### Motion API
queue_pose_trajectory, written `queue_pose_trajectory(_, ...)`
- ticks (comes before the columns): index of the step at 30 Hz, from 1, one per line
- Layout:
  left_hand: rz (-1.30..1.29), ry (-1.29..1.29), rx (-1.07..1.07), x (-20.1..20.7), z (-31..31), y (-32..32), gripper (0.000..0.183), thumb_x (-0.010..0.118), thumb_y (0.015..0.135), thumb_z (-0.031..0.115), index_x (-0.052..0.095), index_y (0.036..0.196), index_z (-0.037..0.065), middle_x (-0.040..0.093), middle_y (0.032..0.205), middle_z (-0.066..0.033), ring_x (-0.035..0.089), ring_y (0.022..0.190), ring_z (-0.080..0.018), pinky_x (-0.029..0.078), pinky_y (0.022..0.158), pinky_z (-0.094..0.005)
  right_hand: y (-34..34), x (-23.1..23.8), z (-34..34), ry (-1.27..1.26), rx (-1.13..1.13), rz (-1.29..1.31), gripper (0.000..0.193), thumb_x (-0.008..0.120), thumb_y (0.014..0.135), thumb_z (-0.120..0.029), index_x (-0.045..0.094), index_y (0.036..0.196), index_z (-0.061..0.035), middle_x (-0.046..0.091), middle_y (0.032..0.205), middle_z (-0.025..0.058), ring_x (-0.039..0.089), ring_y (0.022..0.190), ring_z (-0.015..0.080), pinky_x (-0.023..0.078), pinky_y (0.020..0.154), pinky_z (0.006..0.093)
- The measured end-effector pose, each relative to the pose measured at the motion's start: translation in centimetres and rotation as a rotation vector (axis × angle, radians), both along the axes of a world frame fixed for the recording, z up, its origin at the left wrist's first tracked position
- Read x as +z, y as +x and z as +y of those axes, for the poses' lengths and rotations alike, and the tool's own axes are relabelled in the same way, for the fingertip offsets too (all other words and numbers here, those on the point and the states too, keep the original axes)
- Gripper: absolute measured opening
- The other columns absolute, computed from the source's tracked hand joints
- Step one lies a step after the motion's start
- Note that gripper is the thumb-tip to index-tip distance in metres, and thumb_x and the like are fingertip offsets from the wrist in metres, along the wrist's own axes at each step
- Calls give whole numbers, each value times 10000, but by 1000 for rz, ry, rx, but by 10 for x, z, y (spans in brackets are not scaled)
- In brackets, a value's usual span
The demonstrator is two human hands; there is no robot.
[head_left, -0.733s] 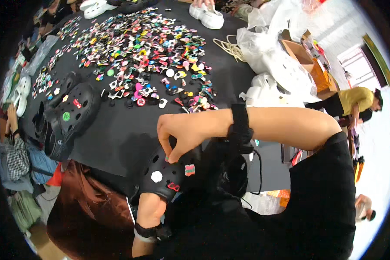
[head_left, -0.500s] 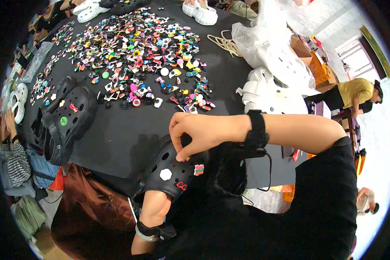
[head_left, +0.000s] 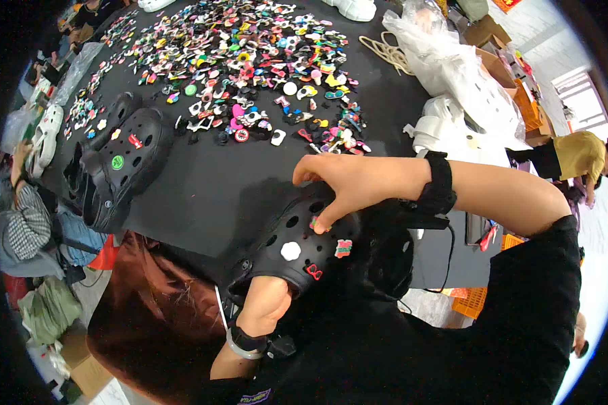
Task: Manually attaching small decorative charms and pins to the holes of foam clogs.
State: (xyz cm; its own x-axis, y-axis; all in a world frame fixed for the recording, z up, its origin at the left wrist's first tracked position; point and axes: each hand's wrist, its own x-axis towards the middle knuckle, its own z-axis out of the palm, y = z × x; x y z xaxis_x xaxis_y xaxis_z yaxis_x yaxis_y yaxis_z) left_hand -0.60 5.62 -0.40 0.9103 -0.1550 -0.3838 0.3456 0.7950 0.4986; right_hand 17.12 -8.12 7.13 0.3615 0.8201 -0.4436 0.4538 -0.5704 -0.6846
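Note:
A black clog (head_left: 277, 233) is tilted up at the table's near edge, its top facing me. My left hand (head_left: 269, 297) reaches inside through its opening, so the fingers are hidden. Over the upper part of the clog is my right hand (head_left: 341, 185), its thumb tip touching a small green-and-pink charm (head_left: 314, 223) at one of the holes. The bent index finger stands apart from the thumb. Also on the clog are a white flower-like charm (head_left: 290, 251), a red glasses-shaped charm (head_left: 314, 271) and a red-and-green charm (head_left: 343, 248).
Many colourful charms (head_left: 243, 64) lie spread over the black table (head_left: 196, 192). Another black clog with charms (head_left: 132, 152) stands at the left. White clogs (head_left: 446, 128) and plastic bags (head_left: 439, 61) are at the right. Other people are around the table and farther right.
My right index finger has lifted away from the charm, while the thumb stays on it. The view has shifted, so the clog and both hands appear farther right.

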Motion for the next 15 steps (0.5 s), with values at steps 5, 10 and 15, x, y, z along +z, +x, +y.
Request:
queue_pose_trajectory(5, 45, -99, 0, 2, 2, 3, 407, 420, 993, 125, 363, 1372, -11, 458, 1362, -137, 494, 1220, -238, 425, 1032, -380, 11, -5, 6, -278, 50, 88, 828, 810, 651, -440, 491, 1251, 34, 548, 1239, 229, 556, 1133, 323, 428, 965, 349)
queue_pose_trajectory(10, 33, 16, -52, -9, 4, -2, 410, 422, 986, 100, 358, 1374, -16, 451, 1368, -133, 483, 1223, -225, 403, 1047, -365, 16, -11, 8, -273, 108, 88, 846, 799, 643, -482, 508, 1236, 47, 579, 1184, 227, 573, 1099, 321, 446, 927, 360)
queue_pose_trajectory(15, 50, -67, -61, -26, 9, -3, 412, 438, 967, 64, 368, 1366, -11, 449, 1368, -125, 460, 1239, -230, 366, 1077, -367, 17, -22, 13, -267, 138, 28, 839, 792, 641, -482, 514, 1232, 44, 589, 1153, 239, 576, 1074, 348, 450, 914, 388)
